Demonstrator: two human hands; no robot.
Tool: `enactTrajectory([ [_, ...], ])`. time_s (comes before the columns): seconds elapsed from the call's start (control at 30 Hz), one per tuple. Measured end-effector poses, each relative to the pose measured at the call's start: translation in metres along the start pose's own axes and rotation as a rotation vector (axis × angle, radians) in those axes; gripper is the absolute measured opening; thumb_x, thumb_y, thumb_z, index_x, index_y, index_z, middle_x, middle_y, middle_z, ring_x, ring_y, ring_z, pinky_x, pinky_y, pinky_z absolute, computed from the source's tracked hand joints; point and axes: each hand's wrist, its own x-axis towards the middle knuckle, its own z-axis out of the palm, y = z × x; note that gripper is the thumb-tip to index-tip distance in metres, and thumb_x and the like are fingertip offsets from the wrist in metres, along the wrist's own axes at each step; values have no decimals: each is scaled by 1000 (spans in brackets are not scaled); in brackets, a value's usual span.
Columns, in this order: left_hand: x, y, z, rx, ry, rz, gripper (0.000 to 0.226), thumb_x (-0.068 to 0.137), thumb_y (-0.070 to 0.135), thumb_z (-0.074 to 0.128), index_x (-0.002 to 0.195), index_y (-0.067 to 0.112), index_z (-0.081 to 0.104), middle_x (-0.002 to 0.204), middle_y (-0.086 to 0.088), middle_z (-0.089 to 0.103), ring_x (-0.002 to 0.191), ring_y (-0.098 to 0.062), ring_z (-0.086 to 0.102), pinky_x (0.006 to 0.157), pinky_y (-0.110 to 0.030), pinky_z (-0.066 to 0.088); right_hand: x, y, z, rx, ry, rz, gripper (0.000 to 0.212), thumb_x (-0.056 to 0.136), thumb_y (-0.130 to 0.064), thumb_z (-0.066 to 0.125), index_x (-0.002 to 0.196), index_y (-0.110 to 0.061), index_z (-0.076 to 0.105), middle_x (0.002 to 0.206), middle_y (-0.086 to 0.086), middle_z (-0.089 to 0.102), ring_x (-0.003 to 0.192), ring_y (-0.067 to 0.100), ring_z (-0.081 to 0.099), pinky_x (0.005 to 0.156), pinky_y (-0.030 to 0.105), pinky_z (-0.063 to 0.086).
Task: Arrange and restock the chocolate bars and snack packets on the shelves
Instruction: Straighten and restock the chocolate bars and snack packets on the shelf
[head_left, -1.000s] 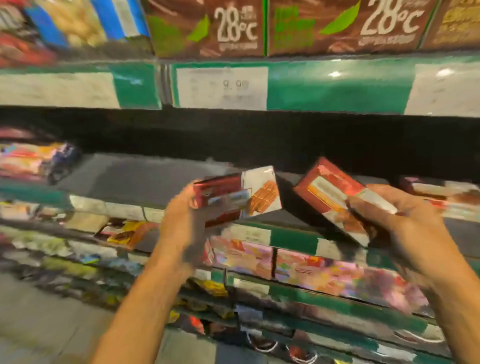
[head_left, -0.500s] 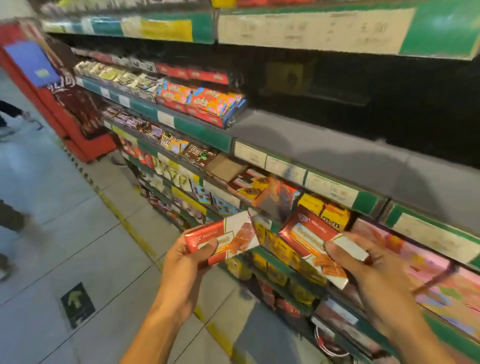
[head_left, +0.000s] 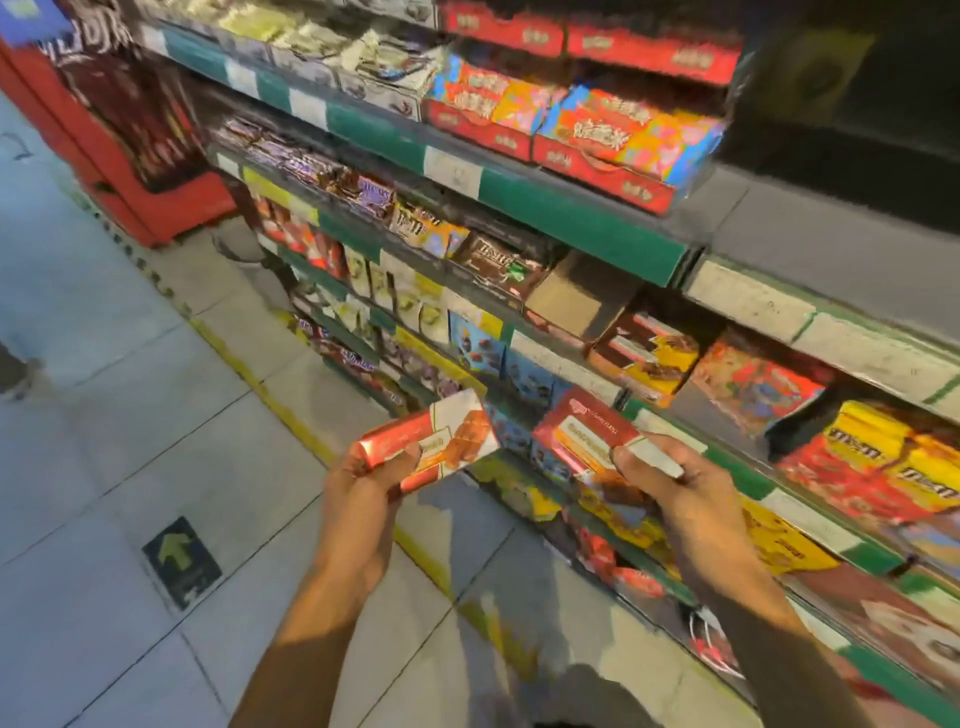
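Two flat red-and-white chocolate bars held out over the grey tiled floor (head_left: 104, 415), just in front of the green-edged shelves (head_left: 582, 223). Left one (head_left: 431, 441) gripped by left hand (head_left: 363, 493), thumb on top, fingers curled beneath. Right one (head_left: 587, 436) pinched at its near end by right hand (head_left: 685, 493), tilted toward the stocked snack packets (head_left: 571, 130).

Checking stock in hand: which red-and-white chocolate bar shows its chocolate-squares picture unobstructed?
The red-and-white chocolate bar in the left hand; the right hand covers the other bar's end.
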Motion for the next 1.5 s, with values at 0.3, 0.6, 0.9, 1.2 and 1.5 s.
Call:
enactTrajectory([
  [0.3,111,1,-2,29,67,-75,31,85,-8,61,113,5,66,107,-16,73,104,-35,68,87,-45,54,110,16,54,17,54,82,10,94,-8,61,91,1,64,66,3,67,57,10,65,53,19,50],
  [0.6,212,29,32,88,-54,-85,26,86,-5,60,109,4,67,103,-17,73,99,-36,69,86,-45,53,222,-8,52,-259,274,-10,18,91,-6,68,74,-10,65,70,0,63,70,11,54,68,24,48],
  [0.9,288,29,47,278,-416,-250,36,81,7,71,116,8,68,109,-13,72,99,-28,70,82,-38,54,284,-2,55,-892,285,235,29,98,-24,52,86,-4,69,82,11,65,82,11,66,81,29,53],
  [1.2,320,40,57,305,-559,-365,23,85,-8,61,97,10,67,95,-12,72,72,-18,72,50,-23,53,309,-7,64,-1301,30,404,44,98,-43,47,138,-26,52,133,2,59,120,27,55,104,42,44],
  [1.5,313,43,79,352,-655,-403,25,84,-3,65,108,6,66,107,-13,73,99,-29,70,88,-40,54,288,24,70,-1570,177,145,25,97,-39,44,108,-34,65,122,-4,61,125,23,44,110,51,21],
])
